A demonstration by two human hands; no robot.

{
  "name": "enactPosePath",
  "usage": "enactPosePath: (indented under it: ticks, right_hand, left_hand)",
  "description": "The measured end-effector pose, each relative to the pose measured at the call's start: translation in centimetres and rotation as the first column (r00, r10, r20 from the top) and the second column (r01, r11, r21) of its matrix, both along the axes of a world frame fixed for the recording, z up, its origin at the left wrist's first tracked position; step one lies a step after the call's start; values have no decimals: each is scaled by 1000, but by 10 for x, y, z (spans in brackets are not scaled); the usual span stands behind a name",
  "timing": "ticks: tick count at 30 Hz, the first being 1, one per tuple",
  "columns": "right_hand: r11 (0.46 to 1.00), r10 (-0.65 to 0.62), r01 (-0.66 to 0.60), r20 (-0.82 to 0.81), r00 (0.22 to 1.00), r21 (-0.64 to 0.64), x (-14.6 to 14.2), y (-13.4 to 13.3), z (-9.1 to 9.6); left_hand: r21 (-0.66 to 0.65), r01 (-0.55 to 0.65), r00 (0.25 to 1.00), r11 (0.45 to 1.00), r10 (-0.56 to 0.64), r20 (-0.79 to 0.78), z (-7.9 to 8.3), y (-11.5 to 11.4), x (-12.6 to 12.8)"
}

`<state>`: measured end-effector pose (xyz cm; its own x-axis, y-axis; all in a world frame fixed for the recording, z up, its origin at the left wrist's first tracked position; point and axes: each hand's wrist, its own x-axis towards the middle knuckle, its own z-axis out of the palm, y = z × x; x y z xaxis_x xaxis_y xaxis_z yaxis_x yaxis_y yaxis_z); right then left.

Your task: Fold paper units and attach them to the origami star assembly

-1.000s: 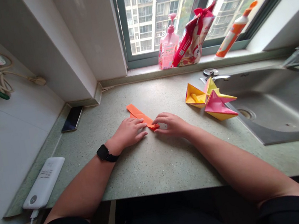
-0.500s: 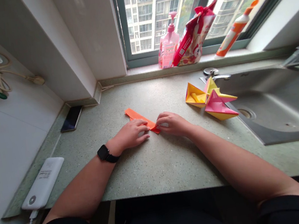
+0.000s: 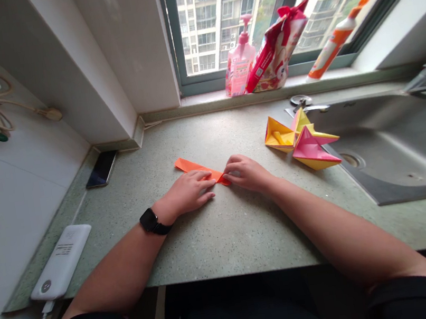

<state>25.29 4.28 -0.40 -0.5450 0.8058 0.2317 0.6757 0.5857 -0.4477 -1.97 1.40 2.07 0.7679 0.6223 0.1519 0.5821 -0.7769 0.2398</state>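
Observation:
A folded orange paper strip (image 3: pixel 193 166) lies on the green speckled countertop (image 3: pixel 224 232), running from the far left toward its near right tip. My left hand (image 3: pixel 189 191), with a black watch on the wrist, rests flat over the strip's near part, fingers stretched out and pressing it down. My right hand (image 3: pixel 246 171) is curled, and its fingertips pinch the strip's near right end. Two finished folded paper shapes, a yellow one (image 3: pixel 279 136) and a pink and yellow one (image 3: pixel 311 150), sit to the right beside the sink.
A steel sink (image 3: pixel 404 152) takes up the right side. On the windowsill stand a pink pump bottle (image 3: pixel 238 67), a red bag (image 3: pixel 275 54) and an orange-capped tube (image 3: pixel 334 45). A black phone (image 3: pixel 101 169) and a white power bank (image 3: pixel 62 262) lie at the left.
The orange strip has swung so its far end points more to the left. My right hand has closed in on the strip's near tip, and my left hand shifted slightly right.

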Motion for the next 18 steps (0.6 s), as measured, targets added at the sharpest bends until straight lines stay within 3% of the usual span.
enactPosePath:
  ticks: [6,11,18]
  right_hand:
    - [986,-159,161,-38,986,33,-3,4,-9]
    - [984,-178,179,-43,983,15,-2,5,-10]
    - [976,-215,216,-33,976,24,-1,8,-17]
  left_hand:
    - [-31,27,999,999,-26,21,-1,0,4]
    - [-94,43,996,995,-36,77,-4,1,4]
    - [-81,43,998,996,-39,51,-7,0,3]
